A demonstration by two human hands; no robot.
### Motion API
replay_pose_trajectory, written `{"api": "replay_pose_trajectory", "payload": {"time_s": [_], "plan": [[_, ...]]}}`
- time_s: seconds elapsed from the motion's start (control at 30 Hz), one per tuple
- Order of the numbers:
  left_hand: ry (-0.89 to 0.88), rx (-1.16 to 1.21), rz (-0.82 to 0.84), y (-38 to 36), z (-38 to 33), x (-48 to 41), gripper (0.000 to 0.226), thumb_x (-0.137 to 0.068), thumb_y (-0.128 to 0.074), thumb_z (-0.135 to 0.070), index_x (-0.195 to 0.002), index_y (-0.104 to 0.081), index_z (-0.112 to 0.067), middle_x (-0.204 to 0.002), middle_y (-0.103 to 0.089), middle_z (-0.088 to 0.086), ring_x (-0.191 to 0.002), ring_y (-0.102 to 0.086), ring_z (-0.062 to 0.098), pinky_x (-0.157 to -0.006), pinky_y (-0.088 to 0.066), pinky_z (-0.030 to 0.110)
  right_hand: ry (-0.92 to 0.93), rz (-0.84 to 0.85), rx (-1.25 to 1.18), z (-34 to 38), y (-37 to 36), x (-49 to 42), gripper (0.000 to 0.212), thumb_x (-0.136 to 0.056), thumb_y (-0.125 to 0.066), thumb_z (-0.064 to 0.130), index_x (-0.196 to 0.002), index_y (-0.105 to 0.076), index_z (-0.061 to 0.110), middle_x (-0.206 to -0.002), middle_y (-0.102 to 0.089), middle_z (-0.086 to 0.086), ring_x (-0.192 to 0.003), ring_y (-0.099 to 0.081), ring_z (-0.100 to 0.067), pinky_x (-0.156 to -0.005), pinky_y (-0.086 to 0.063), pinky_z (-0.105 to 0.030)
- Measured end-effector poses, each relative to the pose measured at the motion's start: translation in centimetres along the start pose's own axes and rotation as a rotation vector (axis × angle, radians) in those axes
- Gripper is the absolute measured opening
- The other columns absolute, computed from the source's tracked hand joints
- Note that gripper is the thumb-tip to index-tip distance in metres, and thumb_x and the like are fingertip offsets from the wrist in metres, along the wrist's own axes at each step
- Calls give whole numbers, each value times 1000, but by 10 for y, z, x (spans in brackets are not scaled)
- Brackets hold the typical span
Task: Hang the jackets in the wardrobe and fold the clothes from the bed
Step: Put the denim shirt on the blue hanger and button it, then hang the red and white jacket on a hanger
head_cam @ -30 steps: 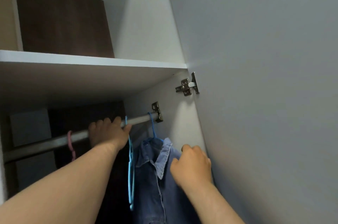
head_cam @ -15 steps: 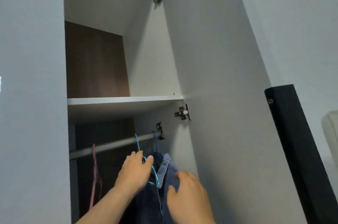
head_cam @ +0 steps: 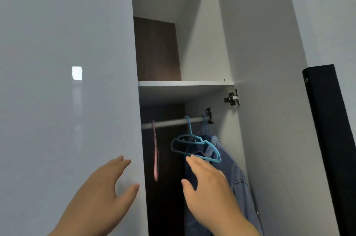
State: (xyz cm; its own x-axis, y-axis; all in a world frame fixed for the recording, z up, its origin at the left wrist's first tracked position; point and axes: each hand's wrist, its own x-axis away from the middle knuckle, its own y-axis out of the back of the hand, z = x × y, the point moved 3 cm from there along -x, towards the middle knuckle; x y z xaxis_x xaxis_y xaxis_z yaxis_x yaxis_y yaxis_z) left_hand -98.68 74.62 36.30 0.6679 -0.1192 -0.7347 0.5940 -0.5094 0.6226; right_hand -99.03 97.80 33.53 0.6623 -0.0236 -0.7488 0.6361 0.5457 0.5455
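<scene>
I look up into the open wardrobe [head_cam: 194,39], and I take its metal rail [head_cam: 169,123] as my landmark. The rail runs across the lower compartment, just under the white shelf [head_cam: 185,83]. The compartment above the shelf shows nothing in it but its dark back panel.

Three hangers hang from the rail. At its right end, by the bracket, one blue hanger [head_cam: 204,125] carries the single denim jacket [head_cam: 229,178]. The jacket hangs with its long axis straight down from the rail, collar up, against the right wall of the wardrobe. Just left of it on the rail hangs a second, bare blue hanger [head_cam: 194,147]; its long axis is tilted, the right end lower and lying in front of the jacket's collar. Toward the left end of the rail hangs one pink hanger [head_cam: 156,151], seen edge-on, bare as well.

My left hand [head_cam: 102,191] is below the rail and left of it, fingers spread and released, in front of the closed grey door [head_cam: 67,100]. My right hand [head_cam: 210,187] is below the rail, fingers open and holding nothing, the tips just beside the bare blue hanger's lower bar; whether they touch it I cannot tell.
</scene>
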Motion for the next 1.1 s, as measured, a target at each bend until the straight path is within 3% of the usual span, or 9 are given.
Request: {"api": "replay_pose_trajectory", "payload": {"time_s": [0.27,0.43,0.53,0.6,0.67,0.8,0.87,1.0,1.1], "plan": [[164,-181,-48,34,78,56,67,-86,-51,-59,-147,-26,-45,-157,-14,-26,-146,-9,-4,-116,-14,21,210,91,-26,49,-42,7,59,-97,-49,42,-151,-25,40,-156,-21,26,-144,-10,7,-111,-5,-14],[223,-216,-31,53,128,76,69,-81,-49,-66,-144,-32,-46,-146,-13,-32,-133,-6,-12,-115,-14,22,299,156,-5,79,-78,10,60,-98,-45,44,-152,-21,41,-158,-16,26,-141,-4,13,-93,14,4],[278,-251,-11,65,151,89,72,-72,-34,-80,-136,-41,-48,-140,-27,-28,-132,-22,-4,-110,-25,31,356,180,-32,94,-97,13,59,-97,-44,45,-152,-21,41,-158,-14,26,-130,6,21,-96,16,1],[318,-257,6,69,162,103,52,-81,-39,-74,-130,-43,-57,-134,-42,-21,-127,-39,3,-98,-38,42,397,198,-23,106,-108,16,58,-94,-49,41,-149,-33,36,-156,-27,21,-137,-9,16,-106,7,-9],[346,-282,-3,72,172,118,53,-75,-42,-73,-128,-35,-68,-132,-46,-18,-123,-44,6,-93,-44,45,442,247,-44,120,-120,18,57,-94,-49,40,-149,-34,34,-157,-28,18,-144,-17,6,-109,4,-12],[440,-428,-29,92,193,152,71,-74,-40,-71,-133,-55,-35,-136,-43,-20,-126,-40,5,-98,-38,38,563,361,-140,149,-153,26,59,-98,-42,42,-154,-22,34,-161,-17,16,-148,-5,0,-109,9,-12],[500,-521,-23,108,195,167,75,-73,-40,-68,-135,-56,-28,-140,-46,-16,-127,-37,3,-99,-37,35,591,382,-155,171,-169,33,58,-96,-45,39,-151,-32,29,-158,-28,12,-148,-17,-5,-111,3,-16],[651,-618,-9,141,202,207,64,-79,-55,-56,-134,-58,-25,-144,-51,-3,-134,-44,14,-101,-37,35,702,384,-131,221,-202,61,55,-80,-67,35,-132,-59,20,-137,-59,1,-129,-55,-19,-104,-37,-33],[772,-628,-2,165,215,244,66,-81,-59,-53,-142,-49,-29,-152,-41,-8,-141,-36,13,-111,-31,34,805,371,-123,259,-224,82,61,-70,-77,44,-127,-63,26,-130,-64,6,-120,-61,-15,-100,-34,-28]]}}
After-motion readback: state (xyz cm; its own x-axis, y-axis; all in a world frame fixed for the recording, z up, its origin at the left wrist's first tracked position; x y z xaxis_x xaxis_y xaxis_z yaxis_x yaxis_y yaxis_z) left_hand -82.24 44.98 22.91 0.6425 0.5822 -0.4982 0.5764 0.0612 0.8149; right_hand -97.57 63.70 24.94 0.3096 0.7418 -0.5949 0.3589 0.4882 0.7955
